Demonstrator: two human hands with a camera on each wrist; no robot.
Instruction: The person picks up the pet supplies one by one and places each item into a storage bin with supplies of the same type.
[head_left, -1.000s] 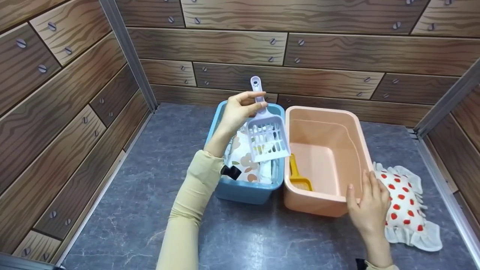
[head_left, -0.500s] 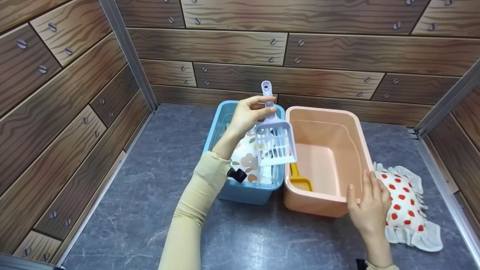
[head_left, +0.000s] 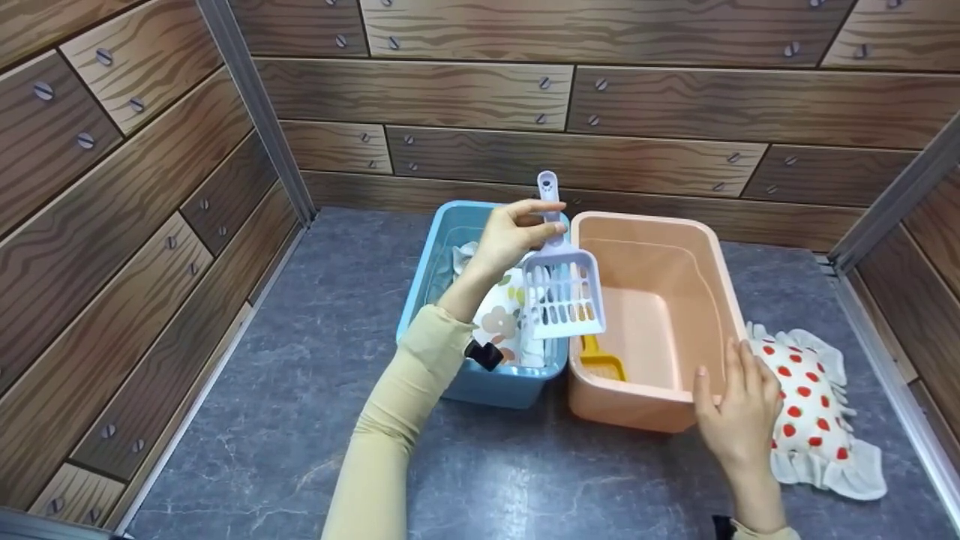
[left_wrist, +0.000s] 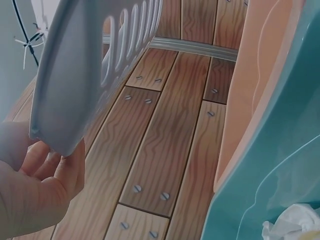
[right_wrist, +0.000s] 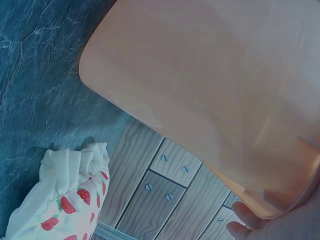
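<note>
My left hand pinches a pale lilac slotted litter scoop by its handle, blade hanging down. The scoop is held up over the adjoining rims of a blue bin and a peach bin. In the left wrist view the scoop shows edge-on above curled fingers. My right hand rests on the peach bin's near right corner, fingers laid straight along the rim. A small yellow litter scoop leans inside the peach bin at its near left. Inside the blue bin lies a white floral-print cloth item.
To the right of the peach bin a white frilled cushion with strawberries lies on the dark marbled tabletop. Wood-patterned walls with metal corner posts stand at the back and both sides. The two bins stand side by side.
The left hand has carried the lilac scoop rightward and slightly nearer, from above the blue bin to the peach bin's left rim. The right hand stays on the peach bin.
</note>
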